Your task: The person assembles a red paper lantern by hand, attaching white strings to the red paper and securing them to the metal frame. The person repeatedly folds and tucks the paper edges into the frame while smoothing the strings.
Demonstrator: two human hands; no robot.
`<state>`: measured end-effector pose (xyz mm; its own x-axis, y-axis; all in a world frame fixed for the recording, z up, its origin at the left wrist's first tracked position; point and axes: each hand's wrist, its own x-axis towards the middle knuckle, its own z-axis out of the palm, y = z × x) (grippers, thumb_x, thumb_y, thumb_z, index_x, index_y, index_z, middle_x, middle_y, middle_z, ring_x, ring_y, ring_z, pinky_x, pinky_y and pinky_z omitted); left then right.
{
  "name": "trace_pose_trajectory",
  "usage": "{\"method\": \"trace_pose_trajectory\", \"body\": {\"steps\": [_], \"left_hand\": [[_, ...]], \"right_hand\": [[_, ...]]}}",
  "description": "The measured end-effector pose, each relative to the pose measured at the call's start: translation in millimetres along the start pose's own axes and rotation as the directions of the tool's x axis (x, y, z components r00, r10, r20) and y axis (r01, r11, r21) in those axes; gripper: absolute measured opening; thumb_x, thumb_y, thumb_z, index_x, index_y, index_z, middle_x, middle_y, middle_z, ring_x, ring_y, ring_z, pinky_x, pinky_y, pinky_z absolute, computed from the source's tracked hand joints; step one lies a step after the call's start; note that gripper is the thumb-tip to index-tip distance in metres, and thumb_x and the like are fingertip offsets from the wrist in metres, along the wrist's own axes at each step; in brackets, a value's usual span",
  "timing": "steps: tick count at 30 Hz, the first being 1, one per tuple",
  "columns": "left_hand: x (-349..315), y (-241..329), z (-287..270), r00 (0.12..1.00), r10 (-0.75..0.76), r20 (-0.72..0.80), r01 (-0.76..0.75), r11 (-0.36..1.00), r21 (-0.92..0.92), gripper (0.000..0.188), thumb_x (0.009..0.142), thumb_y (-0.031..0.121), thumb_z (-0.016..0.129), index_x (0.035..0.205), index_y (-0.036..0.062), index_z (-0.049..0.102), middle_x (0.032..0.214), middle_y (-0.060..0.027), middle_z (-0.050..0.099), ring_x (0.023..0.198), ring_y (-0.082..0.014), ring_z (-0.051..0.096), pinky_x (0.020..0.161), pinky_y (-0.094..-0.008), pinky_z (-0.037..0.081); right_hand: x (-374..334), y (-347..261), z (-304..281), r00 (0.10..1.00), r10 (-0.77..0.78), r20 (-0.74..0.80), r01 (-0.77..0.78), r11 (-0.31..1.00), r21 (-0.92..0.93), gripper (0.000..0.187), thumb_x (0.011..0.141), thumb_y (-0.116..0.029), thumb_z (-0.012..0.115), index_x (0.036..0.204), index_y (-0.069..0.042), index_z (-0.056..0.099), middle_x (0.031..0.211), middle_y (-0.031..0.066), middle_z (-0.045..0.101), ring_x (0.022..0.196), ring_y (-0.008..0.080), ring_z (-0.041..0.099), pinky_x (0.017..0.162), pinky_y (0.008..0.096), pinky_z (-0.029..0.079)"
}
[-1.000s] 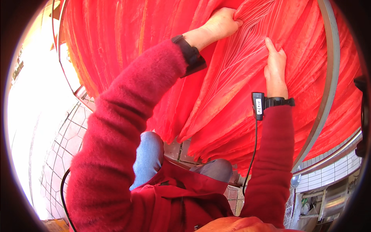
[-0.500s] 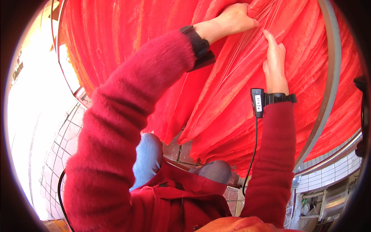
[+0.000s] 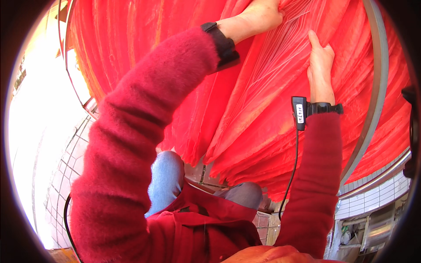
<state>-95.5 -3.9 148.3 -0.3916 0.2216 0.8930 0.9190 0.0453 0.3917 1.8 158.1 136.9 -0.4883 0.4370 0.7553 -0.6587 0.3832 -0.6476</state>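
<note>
A large spread of thin red fabric [image 3: 197,87] hangs in long folds in front of me, reaching almost to the floor. At the top centre my left hand [image 3: 258,18] is closed on a gathered fold, its fingertips partly hidden in the cloth. To its right and a little nearer, my right hand [image 3: 322,59] grips another fold, thumb pointing up and fingers curled into the cloth. Between the two hands the fabric is drawn taut, with fine pale strands or creases fanning out across it.
A curved grey metal band [image 3: 380,79] runs down the right side, over the fabric. Thin dark metal rods [image 3: 66,57] stand at the left. Paving tiles [image 3: 72,153] show at left, a shelf unit [image 3: 364,232] at lower right. A black cable [image 3: 293,175] hangs from my right wrist device.
My hands have moved farther apart, the left up and leftward, the right rightward. The fabric between them is spread wider, showing more of the fine strands.
</note>
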Motion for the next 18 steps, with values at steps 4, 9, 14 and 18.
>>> {"method": "trace_pose_trajectory", "body": {"steps": [4,9,14,18], "left_hand": [[0,-7,-1,0.998,-0.04,-0.05,0.033,0.991,-0.132,0.024,0.089,0.005,0.053,0.106,-0.0017,0.068,0.095,-0.0238,0.071,0.094,-0.0355,0.069,0.083,-0.044,0.053],[3,-11,-3,0.994,-0.093,-0.055,0.084,0.985,-0.15,0.023,0.09,0.006,0.053,0.106,-0.0015,0.068,0.092,-0.0226,0.071,0.09,-0.0339,0.069,0.081,-0.0421,0.053],[-1,0,1,0.997,-0.049,-0.054,0.043,0.994,-0.099,0.023,0.088,0.007,0.059,0.107,-0.0015,0.068,0.093,-0.0234,0.071,0.093,-0.0367,0.069,0.082,-0.0435,0.054],[-5,21,4,0.998,-0.066,0.007,0.066,0.996,0.062,0.055,0.08,0.039,0.074,0.112,-0.0044,0.064,0.099,-0.0265,0.07,0.099,-0.0382,0.069,0.087,-0.0433,0.054]], "right_hand": [[1,-1,-3,0.995,0.088,-0.054,-0.083,0.993,0.087,0.035,0.093,-0.014,0.069,0.123,0.003,0.063,0.12,0.0117,0.067,0.103,0.0203,0.064,0.091,0.0332,0.049],[6,-8,-10,0.953,0.297,-0.056,-0.273,0.926,0.261,0.037,0.092,-0.013,0.07,0.124,0.003,0.06,0.119,0.0127,0.067,0.108,0.0225,0.063,0.094,0.0359,0.05],[10,-10,-11,0.946,0.323,-0.038,-0.306,0.923,0.233,0.04,0.091,-0.013,0.07,0.126,0.003,0.058,0.12,0.0135,0.067,0.107,0.0239,0.065,0.094,0.0363,0.051],[4,-14,-7,0.96,0.28,0.0,-0.273,0.934,0.231,0.04,0.092,-0.012,0.069,0.127,0.003,0.059,0.12,0.0139,0.067,0.106,0.024,0.065,0.094,0.0356,0.051]]}}
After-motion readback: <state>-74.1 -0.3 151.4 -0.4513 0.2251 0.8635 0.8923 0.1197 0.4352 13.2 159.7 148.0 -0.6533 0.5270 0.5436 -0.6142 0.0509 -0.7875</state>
